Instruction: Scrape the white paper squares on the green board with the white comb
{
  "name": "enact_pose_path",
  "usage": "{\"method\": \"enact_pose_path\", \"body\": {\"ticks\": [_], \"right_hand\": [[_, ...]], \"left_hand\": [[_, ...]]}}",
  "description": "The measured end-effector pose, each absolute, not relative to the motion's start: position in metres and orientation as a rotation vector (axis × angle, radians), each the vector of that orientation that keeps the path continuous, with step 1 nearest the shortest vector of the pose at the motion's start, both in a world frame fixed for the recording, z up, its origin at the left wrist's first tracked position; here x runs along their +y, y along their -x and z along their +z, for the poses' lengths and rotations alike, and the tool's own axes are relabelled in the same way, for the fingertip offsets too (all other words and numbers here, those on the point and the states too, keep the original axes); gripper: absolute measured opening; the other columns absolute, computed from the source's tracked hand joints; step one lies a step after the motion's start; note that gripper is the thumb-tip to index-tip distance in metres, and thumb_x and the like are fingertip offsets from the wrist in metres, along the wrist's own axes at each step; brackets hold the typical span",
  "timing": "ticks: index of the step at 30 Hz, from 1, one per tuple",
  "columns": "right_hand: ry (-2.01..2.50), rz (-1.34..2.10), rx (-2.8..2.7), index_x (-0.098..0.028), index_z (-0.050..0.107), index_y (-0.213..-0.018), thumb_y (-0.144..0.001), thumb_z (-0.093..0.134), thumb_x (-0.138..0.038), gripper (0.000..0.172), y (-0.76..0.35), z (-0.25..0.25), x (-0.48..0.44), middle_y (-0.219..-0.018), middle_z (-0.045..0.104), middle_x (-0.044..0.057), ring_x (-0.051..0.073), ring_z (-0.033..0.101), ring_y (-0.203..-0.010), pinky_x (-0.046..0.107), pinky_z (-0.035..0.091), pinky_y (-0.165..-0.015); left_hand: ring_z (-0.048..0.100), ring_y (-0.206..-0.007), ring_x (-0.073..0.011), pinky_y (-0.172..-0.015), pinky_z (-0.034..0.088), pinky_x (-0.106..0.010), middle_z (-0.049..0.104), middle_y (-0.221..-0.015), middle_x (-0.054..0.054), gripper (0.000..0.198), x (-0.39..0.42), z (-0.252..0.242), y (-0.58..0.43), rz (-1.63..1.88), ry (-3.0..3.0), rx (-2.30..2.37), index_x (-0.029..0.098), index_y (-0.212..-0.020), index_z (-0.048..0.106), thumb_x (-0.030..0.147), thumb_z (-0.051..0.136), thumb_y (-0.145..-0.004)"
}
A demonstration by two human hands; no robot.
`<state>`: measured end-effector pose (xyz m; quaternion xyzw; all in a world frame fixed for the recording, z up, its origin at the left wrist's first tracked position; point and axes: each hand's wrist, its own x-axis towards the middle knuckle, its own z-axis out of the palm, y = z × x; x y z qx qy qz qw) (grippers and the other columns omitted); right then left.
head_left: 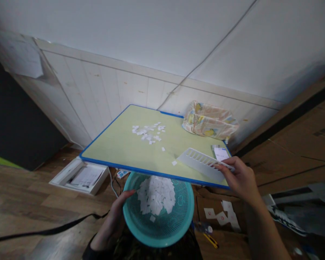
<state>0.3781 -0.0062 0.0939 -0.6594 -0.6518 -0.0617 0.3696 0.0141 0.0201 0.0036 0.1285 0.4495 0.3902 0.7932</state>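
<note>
Worktop (119, 148) w/ blue rim, scraps (148, 133) mid-top. Basket (162, 231) sits just under the near edge, left hand (112, 220) gripping its rim, part-full of paper. Right hand (242, 178) clamps white scraper (203, 163) flat on top. Risk: basket off-line w/ the sweep, so scraps miss and hit the floor.

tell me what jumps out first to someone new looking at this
The teal basket at bottom centre, with a heap of white paper bits in it, held at its rim by the left hand just under the table edge. Above it lies the green table with a blue rim, more scraps scattered near its middle. At its right edge the right hand grips a white slotted plastic piece.
</note>
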Motion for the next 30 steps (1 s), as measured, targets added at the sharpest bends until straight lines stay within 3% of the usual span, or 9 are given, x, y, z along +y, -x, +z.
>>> {"method": "enact_pose_path", "body": {"ticks": [6, 16, 19, 24, 30], "right_hand": [[1.613, -0.127, -1.797, -0.028, 0.063, -0.085, -0.087, 0.063, -0.035, 0.008, -0.363, 0.089, -0.02, -0.071, 0.071, 0.0, 0.019, 0.067, -0.061, 0.028, 0.05, -0.053], [1.512, -0.129, -1.898, -0.03, 0.064, -0.09, -0.086, 0.064, -0.03, 0.004, -0.34, 0.093, -0.04, -0.075, 0.074, -0.002, 0.018, 0.069, -0.06, 0.027, 0.051, -0.052], [1.533, -0.162, -1.809, -0.029, 0.063, -0.086, -0.086, 0.063, -0.031, 0.003, -0.338, 0.093, -0.024, -0.072, 0.073, -0.001, 0.019, 0.069, -0.059, 0.028, 0.05, -0.051], [1.545, -0.165, -1.737, -0.026, 0.06, -0.086, -0.089, 0.06, -0.033, 0.008, -0.333, 0.089, 0.028, -0.077, 0.073, 0.002, 0.02, 0.069, -0.07, 0.029, 0.05, -0.059], [1.516, -0.169, -1.882, -0.025, 0.059, -0.088, -0.091, 0.057, -0.037, 0.013, -0.324, 0.092, 0.058, -0.076, 0.07, 0.002, 0.018, 0.066, -0.063, 0.025, 0.043, -0.054]], "left_hand": [[0.076, -0.081, -0.0314, -0.076, 0.06, -0.041, 0.082, -0.084, -0.009, 0.021, 0.021, 0.001, -0.016, 0.857, -0.274, 0.955, 0.012, -0.093, 0.076, 0.022, 0.067, -0.077], [0.075, -0.063, -0.0277, -0.069, 0.06, -0.038, 0.08, -0.069, -0.008, 0.018, 0.021, 0.0, -0.014, 0.861, -0.26, 0.951, 0.011, -0.086, 0.077, 0.022, 0.066, -0.077], [0.073, -0.059, -0.0264, -0.064, 0.06, -0.038, 0.08, -0.069, -0.009, 0.015, 0.022, 0.003, -0.014, 0.842, -0.264, 0.968, 0.011, -0.08, 0.077, 0.021, 0.066, -0.077], [0.075, -0.071, -0.0296, -0.066, 0.06, -0.037, 0.08, -0.072, -0.009, 0.014, 0.023, 0.003, -0.015, 0.867, -0.23, 1.032, 0.012, -0.082, 0.076, 0.02, 0.068, -0.075], [0.074, -0.061, -0.0277, -0.061, 0.061, -0.037, 0.08, -0.069, -0.009, 0.017, 0.02, 0.009, -0.015, 0.846, -0.276, 1.018, 0.011, -0.088, 0.076, 0.021, 0.068, -0.076]]}}
